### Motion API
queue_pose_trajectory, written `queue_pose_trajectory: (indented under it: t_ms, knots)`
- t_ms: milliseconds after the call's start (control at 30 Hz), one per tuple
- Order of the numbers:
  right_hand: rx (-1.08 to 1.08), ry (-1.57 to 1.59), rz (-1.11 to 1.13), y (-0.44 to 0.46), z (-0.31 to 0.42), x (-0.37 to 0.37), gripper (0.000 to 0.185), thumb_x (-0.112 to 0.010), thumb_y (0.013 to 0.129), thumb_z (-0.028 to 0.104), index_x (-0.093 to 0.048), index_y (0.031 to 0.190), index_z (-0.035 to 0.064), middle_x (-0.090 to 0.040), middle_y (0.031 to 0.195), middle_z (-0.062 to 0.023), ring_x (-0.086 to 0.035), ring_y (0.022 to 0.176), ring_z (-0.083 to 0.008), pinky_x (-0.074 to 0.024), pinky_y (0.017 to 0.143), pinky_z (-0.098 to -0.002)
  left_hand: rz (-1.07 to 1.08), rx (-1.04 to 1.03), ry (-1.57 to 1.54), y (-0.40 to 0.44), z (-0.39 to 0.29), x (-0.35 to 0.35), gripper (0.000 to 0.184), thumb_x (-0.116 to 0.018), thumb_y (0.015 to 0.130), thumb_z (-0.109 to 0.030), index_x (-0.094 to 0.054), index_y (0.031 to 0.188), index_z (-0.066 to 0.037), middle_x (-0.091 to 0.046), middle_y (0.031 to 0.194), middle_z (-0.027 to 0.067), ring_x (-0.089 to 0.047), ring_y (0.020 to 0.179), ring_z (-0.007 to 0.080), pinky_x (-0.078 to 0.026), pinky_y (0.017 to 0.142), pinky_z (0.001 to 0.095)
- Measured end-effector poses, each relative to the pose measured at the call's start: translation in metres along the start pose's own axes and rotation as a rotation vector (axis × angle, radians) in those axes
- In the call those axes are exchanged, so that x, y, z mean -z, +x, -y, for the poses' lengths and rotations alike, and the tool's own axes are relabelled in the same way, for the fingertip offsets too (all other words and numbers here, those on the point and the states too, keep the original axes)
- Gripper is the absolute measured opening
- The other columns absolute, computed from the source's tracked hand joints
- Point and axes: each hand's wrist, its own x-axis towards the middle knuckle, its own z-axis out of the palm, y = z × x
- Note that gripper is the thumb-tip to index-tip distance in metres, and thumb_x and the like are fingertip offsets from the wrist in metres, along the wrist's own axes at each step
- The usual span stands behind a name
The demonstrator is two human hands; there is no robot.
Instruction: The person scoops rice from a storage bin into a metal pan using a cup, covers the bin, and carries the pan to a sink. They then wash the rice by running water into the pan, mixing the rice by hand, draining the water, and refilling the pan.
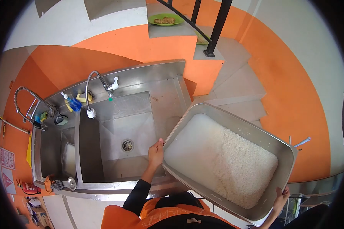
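Note:
A large rectangular metal pan (200, 105) is held up in front of me at the sink's right end. White rice (246, 164) lies heaped toward its right side, and cloudy water (195, 141) pools on the left. My left hand (155, 153) grips the pan's left edge, thumb on the rim. At the lower right corner, my right hand (281, 198) is closed on the rim, its fingers partly hidden beneath. The pan looks tilted with its left side lower.
Left of the pan is a stainless steel sink (114, 173) with a drain (127, 145) and a curved faucet (91, 91). A blue soap bottle (72, 103) stands behind it. Stairs (237, 82) rise beyond, with a green plate (154, 19) of food. A fire extinguisher (28, 187) is at far left.

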Motion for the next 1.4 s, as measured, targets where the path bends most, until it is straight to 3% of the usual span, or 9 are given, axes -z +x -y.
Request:
queue_pose_trajectory:
  t_ms: [367,467,567,667,1400]
  knots:
    - [0.048,0.009,0.048,0.001,0.034,-0.010,0.001,-0.049,0.071,0.000,-0.050,0.070,0.0016,-0.046,0.065,0.0032,-0.037,0.060,-0.0057,-0.0291,0.056,-0.0211,-0.001,0.041,-0.091,0.000,0.011,0.003,0.054,-0.036,0.091,-0.043,-0.060,0.084,0.005,-0.057,0.063,0.0107,-0.050,0.062,0.0121,-0.042,0.062,0.0286]
    - [0.068,0.040,-0.013,-0.002,0.044,-0.019,0.002,-0.049,0.071,0.000,-0.050,0.071,0.0013,-0.047,0.066,0.0034,-0.038,0.060,-0.0054,-0.0289,0.056,-0.0210,0.036,0.083,-0.126,-0.002,0.004,0.008,0.052,-0.037,0.091,-0.042,-0.060,0.084,0.004,-0.058,0.070,0.0032,-0.048,0.067,0.0083,-0.041,0.064,0.0241]
    - [0.064,0.010,0.084,0.001,0.041,-0.007,0.004,-0.049,0.072,0.000,-0.052,0.075,0.0005,-0.050,0.068,0.0031,-0.040,0.062,-0.0053,-0.0302,0.058,-0.0205,-0.010,0.057,-0.130,-0.002,0.003,0.009,0.054,-0.037,0.091,-0.043,-0.060,0.084,0.005,-0.059,0.066,0.0088,-0.050,0.064,0.0116,-0.042,0.062,0.0277]
    - [0.088,0.022,0.088,0.000,0.046,-0.009,0.007,-0.049,0.072,-0.001,-0.054,0.077,0.0000,-0.051,0.069,0.0032,-0.040,0.062,-0.0051,-0.0306,0.058,-0.0200,-0.011,0.034,-0.167,0.005,0.029,0.003,0.054,-0.037,0.091,-0.043,-0.060,0.083,0.005,-0.057,0.064,0.0074,-0.049,0.063,0.0111,-0.041,0.061,0.0272]
    - [0.131,0.007,0.050,-0.015,0.091,-0.020,0.005,-0.047,0.070,-0.002,-0.050,0.071,0.0021,-0.047,0.067,0.0046,-0.037,0.061,-0.0038,-0.0278,0.056,-0.0192,-0.042,0.039,-0.170,0.003,0.030,0.011,0.059,-0.035,0.090,-0.046,-0.060,0.085,0.007,-0.057,0.064,0.0102,-0.050,0.065,0.0139,-0.042,0.064,0.0303]
